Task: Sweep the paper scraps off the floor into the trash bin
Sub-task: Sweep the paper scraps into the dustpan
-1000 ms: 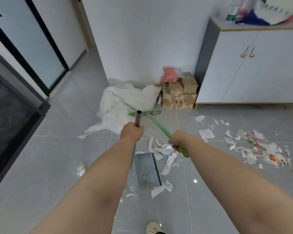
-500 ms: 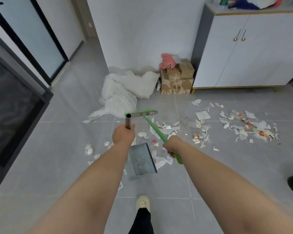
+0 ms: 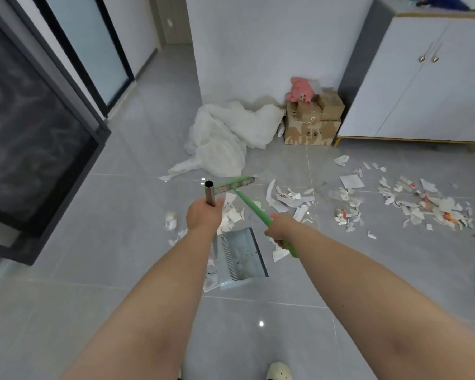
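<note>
My left hand (image 3: 203, 215) is closed around the metal handle (image 3: 209, 191) of a grey-blue dustpan (image 3: 242, 256) that rests on the floor tiles below it. My right hand (image 3: 280, 227) grips the green handle of a flat sweeper (image 3: 248, 202); its head (image 3: 235, 184) lies on the floor beyond the pan. White paper scraps (image 3: 288, 197) lie around the pan and sweeper. A larger scatter of scraps (image 3: 422, 204) spreads to the right. A few scraps (image 3: 171, 220) sit left of the pan. No trash bin is in view.
A crumpled white sheet (image 3: 225, 135) lies against the wall ahead. Cardboard boxes (image 3: 313, 124) with a pink plush toy (image 3: 299, 90) stand beside a white cabinet (image 3: 422, 86). Dark-framed glass panels (image 3: 39, 133) line the left. My slipper (image 3: 279, 371) shows at the bottom edge.
The view has shifted back and left, so the scraps now lie further right. The sweeper head has come closer to the dustpan handle. Both hands keep their grips.
</note>
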### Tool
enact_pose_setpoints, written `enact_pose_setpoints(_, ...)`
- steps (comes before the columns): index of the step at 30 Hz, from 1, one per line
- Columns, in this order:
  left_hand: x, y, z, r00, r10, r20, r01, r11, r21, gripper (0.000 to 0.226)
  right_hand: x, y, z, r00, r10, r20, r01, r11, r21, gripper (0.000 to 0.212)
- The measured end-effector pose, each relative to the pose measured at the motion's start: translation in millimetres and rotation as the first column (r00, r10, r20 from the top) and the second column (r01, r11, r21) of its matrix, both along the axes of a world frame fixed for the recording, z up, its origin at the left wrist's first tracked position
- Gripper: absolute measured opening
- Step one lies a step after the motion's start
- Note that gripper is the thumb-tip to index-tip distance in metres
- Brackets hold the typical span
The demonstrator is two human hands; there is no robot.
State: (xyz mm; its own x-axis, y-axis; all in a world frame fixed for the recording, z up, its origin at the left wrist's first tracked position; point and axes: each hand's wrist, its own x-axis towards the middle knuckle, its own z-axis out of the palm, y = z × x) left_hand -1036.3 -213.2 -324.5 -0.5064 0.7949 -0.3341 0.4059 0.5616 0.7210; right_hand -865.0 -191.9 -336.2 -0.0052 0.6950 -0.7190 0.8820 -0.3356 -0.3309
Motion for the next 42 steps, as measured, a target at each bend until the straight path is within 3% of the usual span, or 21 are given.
enact_pose_setpoints(6, -114, -9, -19, 0.999, -0.013, -0.029, 0.012, 0.999, -0.035, 0.038, -119, -10, -19, 0.996, 0.009, 0.084, -0.011, 1.0, 0.018, 0.012)
enact_pose_setpoints(10, -197, -10, -43, 0.997, -0.042, -0.063, 0.037, 0.996, -0.076, 0.04, -196, -16, -41, 0.994, -0.015, 0.111, 0.01, 0.999, 0.046, 0.029)
enact_pose_setpoints(14, -265, -13, -68, 0.994, -0.027, -0.103, 0.014, 0.992, -0.127, 0.04, -255, -26, -68, 0.989, -0.001, 0.147, -0.001, 1.0, 0.018, 0.006)
enact_pose_setpoints(17, -295, -18, -84, 0.994, 0.007, -0.112, -0.025, 0.988, -0.152, 0.043, -274, -34, -87, 0.988, -0.006, 0.156, 0.004, 1.0, 0.016, 0.027)
enact_pose_setpoints(22, -342, -32, -113, 0.991, 0.059, -0.121, -0.082, 0.977, -0.198, 0.042, -300, -41, -115, 0.974, 0.06, 0.217, -0.059, 0.998, -0.012, 0.035)
enact_pose_setpoints(28, -368, -40, -128, 0.972, 0.208, -0.11, -0.226, 0.957, -0.182, 0.033, -306, -37, -119, 0.942, 0.143, 0.303, -0.145, 0.989, -0.017, 0.035)
enact_pose_setpoints(33, -372, -59, -148, 0.965, 0.227, -0.131, -0.252, 0.939, -0.233, 0.03, -308, -51, -146, 0.906, 0.236, 0.35, -0.221, 0.972, -0.085, 0.046)
enact_pose_setpoints(42, -393, -63, -172, 0.937, 0.227, -0.267, -0.273, 0.95, -0.152, 0.029, -334, -41, -183, 0.893, 0.346, 0.287, -0.315, 0.937, -0.148, 0.043)
